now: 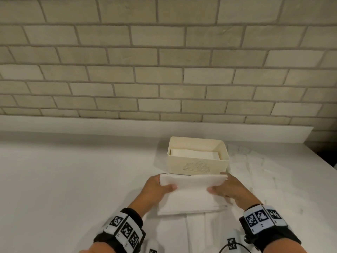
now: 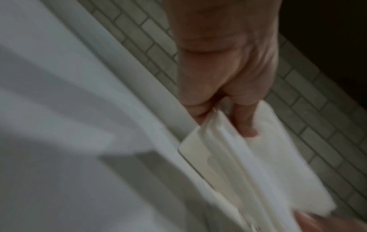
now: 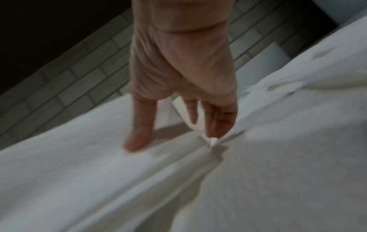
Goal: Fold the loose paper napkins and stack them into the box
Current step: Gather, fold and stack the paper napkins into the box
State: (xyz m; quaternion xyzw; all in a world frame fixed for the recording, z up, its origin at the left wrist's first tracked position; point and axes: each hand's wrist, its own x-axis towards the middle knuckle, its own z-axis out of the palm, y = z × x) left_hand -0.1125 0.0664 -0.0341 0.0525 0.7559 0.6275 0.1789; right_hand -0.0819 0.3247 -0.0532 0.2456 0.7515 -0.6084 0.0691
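Note:
A folded white paper napkin (image 1: 191,194) is held just in front of the cream box (image 1: 197,166). My left hand (image 1: 156,187) pinches its left end, thumb on top. My right hand (image 1: 228,189) pinches its right end the same way. The napkin's far edge is lifted near the box's front wall. Folded napkins (image 1: 193,153) lie inside the box. In the left wrist view my left hand (image 2: 228,113) pinches the napkin (image 2: 278,164) beside the box (image 2: 196,153). In the right wrist view my right hand (image 3: 178,125) grips the napkin (image 3: 99,157), thumb on top.
More loose white napkins (image 1: 255,168) lie spread on the white counter (image 1: 73,179) to the right of the box and near me under the wrists. A brick-tiled wall (image 1: 164,61) rises behind the counter. The counter ends at the right edge (image 1: 324,157).

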